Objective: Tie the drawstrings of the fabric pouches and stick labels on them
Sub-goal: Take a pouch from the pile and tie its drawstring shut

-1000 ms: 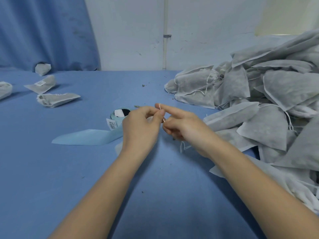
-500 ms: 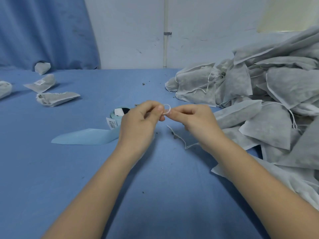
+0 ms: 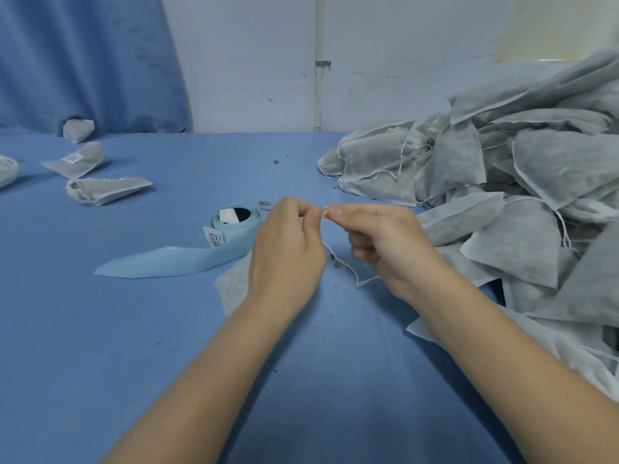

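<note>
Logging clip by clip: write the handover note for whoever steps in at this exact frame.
Left hand and right hand both pinch the drawstring between them, mid-tie; its loose end trails onto the table.
The pouch being tied lies under the left hand, mostly hidden.
Label roll sits just behind the left hand, its strip unrolled leftward.
Done: pouches far left, at least one labelled pouch.
Left: finish this knot, label it, then the pile on the right.

Barcode label (image 3: 214, 238) on label roll (image 3: 238, 218); print illegible.
</note>
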Tool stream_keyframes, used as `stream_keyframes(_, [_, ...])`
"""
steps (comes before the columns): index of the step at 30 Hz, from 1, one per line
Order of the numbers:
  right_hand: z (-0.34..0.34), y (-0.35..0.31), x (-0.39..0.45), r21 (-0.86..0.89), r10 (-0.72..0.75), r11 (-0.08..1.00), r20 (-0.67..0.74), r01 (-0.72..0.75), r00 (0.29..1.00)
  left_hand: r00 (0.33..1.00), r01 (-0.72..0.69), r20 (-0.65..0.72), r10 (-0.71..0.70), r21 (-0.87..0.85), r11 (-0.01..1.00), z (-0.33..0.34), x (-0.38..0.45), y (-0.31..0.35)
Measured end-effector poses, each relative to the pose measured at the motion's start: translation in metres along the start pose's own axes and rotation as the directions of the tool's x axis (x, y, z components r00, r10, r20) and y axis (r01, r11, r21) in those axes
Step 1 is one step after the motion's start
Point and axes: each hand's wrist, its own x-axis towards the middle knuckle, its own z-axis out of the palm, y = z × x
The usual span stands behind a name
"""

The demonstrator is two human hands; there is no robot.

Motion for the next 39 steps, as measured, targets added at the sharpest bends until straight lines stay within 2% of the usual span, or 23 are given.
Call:
stream_keyframes(2, [0.001, -0.002, 0.0, 0.193, 0.109, 0.972, 0.133, -0.133, 0.985, 0.998, 0.059, 0.028, -0.058, -0.039, 0.997, 0.0, 0.0, 0.001])
stream_keyframes(4, [0.002, -0.003, 0.0, 0.386, 0.181, 0.879, 0.272, -0.28, 0.945, 0.992, 0.116, 0.071, -0.109, -0.112, 0.987, 0.0, 0.0, 0.003])
stream_keyframes(6, [0.003, -0.003, 0.0, 0.48, 0.21, 0.806, 0.314, -0.346, 0.926, 0.981, 0.173, 0.122, -0.151, -0.193, 0.966, 0.0, 0.0, 0.003])
stream_keyframes(8, [0.003, -0.003, 0.0, 0.508, 0.226, 0.782, 0.31, -0.362, 0.923, 0.989, 0.13, 0.095, -0.113, -0.205, 0.97, 0.0, -0.002, 0.004])
stream_keyframes(11, [0.004, -0.004, 0.0, 0.501, 0.228, 0.791, 0.292, -0.351, 0.929, 0.982, -0.13, -0.137, 0.131, 0.017, 0.991, -0.003, -0.007, 0.005])
stream_keyframes(14, [0.003, -0.004, -0.001, 0.494, 0.208, 0.802, 0.295, -0.335, 0.933, 0.928, -0.227, -0.264, 0.264, 0.164, 0.96, -0.005, -0.01, 0.007])
stream_keyframes(19, [-0.002, -0.004, 0.0, 0.394, 0.144, 0.899, 0.145, -0.19, 0.979, 0.84, -0.346, -0.323, 0.435, 0.299, 0.889, -0.007, -0.005, 0.001])
stream_keyframes(22, [-0.004, -0.003, 0.0, 0.124, 0.015, 0.992, 0.003, -0.016, 1.0, 0.811, -0.38, -0.308, 0.498, 0.37, 0.848, -0.008, -0.003, -0.001])
stream_keyframes(24, [-0.005, -0.004, -0.002, 0.01, -0.069, 0.998, -0.027, 0.069, 0.997, 0.86, -0.328, -0.284, 0.424, 0.328, 0.886, -0.007, -0.004, 0.002])
stream_keyframes(27, [-0.007, -0.003, -0.004, -0.069, -0.164, 0.985, -0.051, 0.161, 0.985, 0.974, -0.107, -0.192, 0.119, 0.071, 0.992, -0.006, -0.005, 0.009])
stream_keyframes(30, [-0.001, 0.002, -0.002, -0.105, -0.231, 0.969, -0.044, 0.226, 0.972, 0.991, 0.107, -0.072, -0.115, -0.101, 0.989, -0.008, -0.004, 0.01])
stream_keyframes(34, [0.011, 0.009, -0.002, -0.02, -0.197, 0.98, 0.02, 0.198, 0.98, 0.975, 0.212, 0.001, -0.221, -0.288, 0.934, -0.011, -0.001, 0.014])
stream_keyframes(37, [0.017, 0.009, -0.002, -0.087, -0.248, 0.966, -0.035, 0.245, 0.968, 0.977, 0.211, 0.015, -0.214, -0.237, 0.948, -0.014, 0.001, 0.015])
stream_keyframes(39, [0.015, 0.007, -0.001, -0.168, -0.294, 0.946, -0.076, 0.278, 0.953, 0.979, 0.188, -0.041, -0.199, -0.18, 0.965, -0.019, 0.004, 0.014])
